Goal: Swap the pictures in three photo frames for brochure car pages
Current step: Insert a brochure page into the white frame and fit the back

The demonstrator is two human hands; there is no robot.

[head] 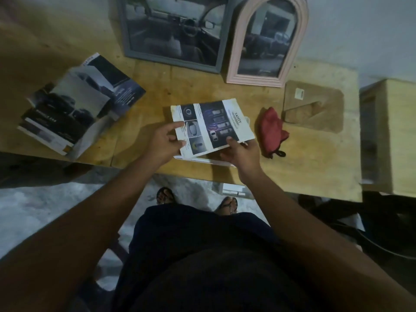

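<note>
A cut brochure page headed "SAFETY", with small car pictures, is held just above the wooden table. My left hand pinches its left edge and my right hand grips its lower right corner. Under the page lies a white frame, mostly hidden. A grey rectangular frame with a car-interior picture and a pink arched frame with a car picture lean on the wall at the back. The open brochure lies at the table's left.
A red cloth pouch lies right of the page. A brown cardboard frame backing with its stand lies behind the pouch. A wooden box stands at the right edge. The near table edge is close to my legs.
</note>
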